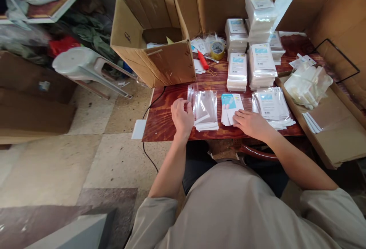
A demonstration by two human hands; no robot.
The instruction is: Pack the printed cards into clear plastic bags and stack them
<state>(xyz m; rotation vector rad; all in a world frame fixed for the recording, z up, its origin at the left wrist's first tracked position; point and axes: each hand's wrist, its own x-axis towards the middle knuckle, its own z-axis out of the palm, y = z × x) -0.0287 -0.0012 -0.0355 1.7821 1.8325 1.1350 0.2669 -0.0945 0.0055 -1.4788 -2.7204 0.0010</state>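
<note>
Fingers curled, my left hand (183,117) pinches the edge of a clear plastic bag (192,92) at the left side of the table. Right beside it lies a stack of clear plastic bags (206,106) with white strips at the near end. My right hand (251,124) rests with fingers stretched out on the right edge of a pile of blue-and-white printed cards (230,106). Past that hand is a loose pile of bagged cards (268,102).
Stacks of packed cards (261,60) rise at the back of the wooden table (162,121). An open cardboard box (168,64), a tape roll (217,49) and a red-handled tool (203,60) are at back left. A shallow carton (337,127) flanks the right; a white stool (76,62) stands left.
</note>
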